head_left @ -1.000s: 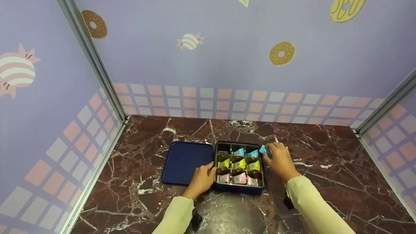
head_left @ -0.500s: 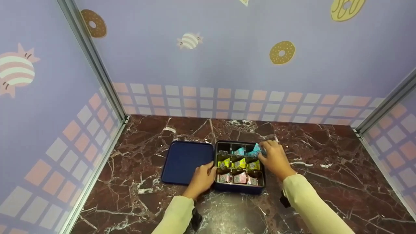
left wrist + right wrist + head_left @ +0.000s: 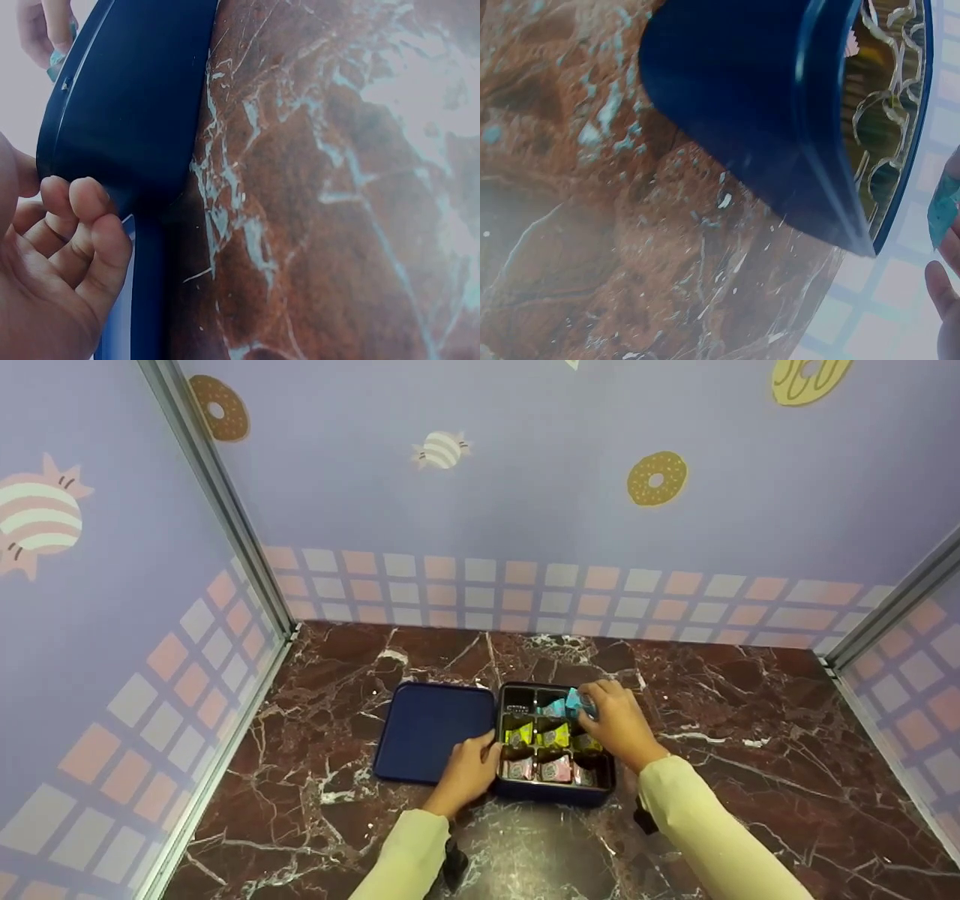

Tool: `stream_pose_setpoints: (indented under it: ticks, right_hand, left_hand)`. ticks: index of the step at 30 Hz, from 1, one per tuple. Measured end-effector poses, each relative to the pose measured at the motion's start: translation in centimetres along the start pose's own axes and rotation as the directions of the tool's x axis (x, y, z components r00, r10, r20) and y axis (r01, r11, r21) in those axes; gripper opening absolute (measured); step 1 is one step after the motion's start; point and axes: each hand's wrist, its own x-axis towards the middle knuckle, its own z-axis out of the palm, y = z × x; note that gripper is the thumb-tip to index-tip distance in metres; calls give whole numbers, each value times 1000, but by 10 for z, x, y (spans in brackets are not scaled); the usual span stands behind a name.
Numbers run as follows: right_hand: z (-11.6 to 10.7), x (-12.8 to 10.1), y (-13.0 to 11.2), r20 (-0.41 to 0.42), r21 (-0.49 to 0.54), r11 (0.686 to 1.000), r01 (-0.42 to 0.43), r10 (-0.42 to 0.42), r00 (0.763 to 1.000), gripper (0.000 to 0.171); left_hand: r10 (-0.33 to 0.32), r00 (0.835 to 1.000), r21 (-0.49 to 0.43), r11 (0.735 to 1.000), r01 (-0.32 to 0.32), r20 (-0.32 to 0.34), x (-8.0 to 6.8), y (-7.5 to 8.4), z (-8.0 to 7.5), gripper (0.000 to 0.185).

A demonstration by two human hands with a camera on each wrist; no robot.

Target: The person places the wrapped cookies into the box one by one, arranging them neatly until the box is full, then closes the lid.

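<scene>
A dark blue tin box [image 3: 555,793] with a gridded insert stands open-topped on the marble table. Pink packets [image 3: 556,769] fill its front row and yellow-green packets [image 3: 553,736] the middle row. A blue packet [image 3: 553,708] sits in the back middle compartment. My right hand [image 3: 621,724] pinches another small blue wrapped packet [image 3: 943,214] above the box's back row, hiding the back right compartment. My left hand [image 3: 465,772] holds the box's left side, its curled fingers [image 3: 109,244] against the wall near the corner in the left wrist view.
The box's flat blue lid [image 3: 427,731] lies on the table just left of the box. Purple patterned panels [image 3: 525,495] enclose the table [image 3: 735,705] at the back and both sides. The back left compartment [image 3: 517,699] shows dark, with no coloured packet.
My right hand has moved left with the blue packet, from beside the box's back right corner to over its back row. My left hand has stayed on the box's side.
</scene>
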Motion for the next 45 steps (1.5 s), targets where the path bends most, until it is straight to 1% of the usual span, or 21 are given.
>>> stream_pose_setpoints:
  ticks: [9,15,20,27,30,34,39,45]
  right_hand:
    - [7,7,-14,27,-2,1000,24,-24,999,31]
    - [12,10,-23,56,16,1000,17,-18,998,32]
    - [16,14,-30,65,19,999,34,-35,997,34]
    - [25,18,-39,70,27,998,49,-51,996,31]
    - [29,19,-41,66,26,998,59,-61,996,30]
    - [33,20,-43,38,25,996,80,-81,996,28]
    - [38,22,-46,23,29,995,96,-96,995,26]
    - [42,24,-50,17,20,995,101,-102,995,26]
  left_hand:
    - [0,1000,-5,1000,0,-4,1,0,0,37]
    - [-4,1000,-8,1000,4,-4,0,0,1,38]
    - [15,1000,1,1000,-15,-14,0,-1,0,37]
    - [-20,1000,-8,1000,20,20,0,-1,-1,40]
    - [-16,1000,-6,1000,16,26,0,-2,-1,40]
    - [-10,1000,5,1000,10,23,-1,-2,-1,39]
    - [-27,999,8,1000,27,29,0,-2,-1,40]
    - [-12,1000,14,1000,12,17,-1,-1,0,38]
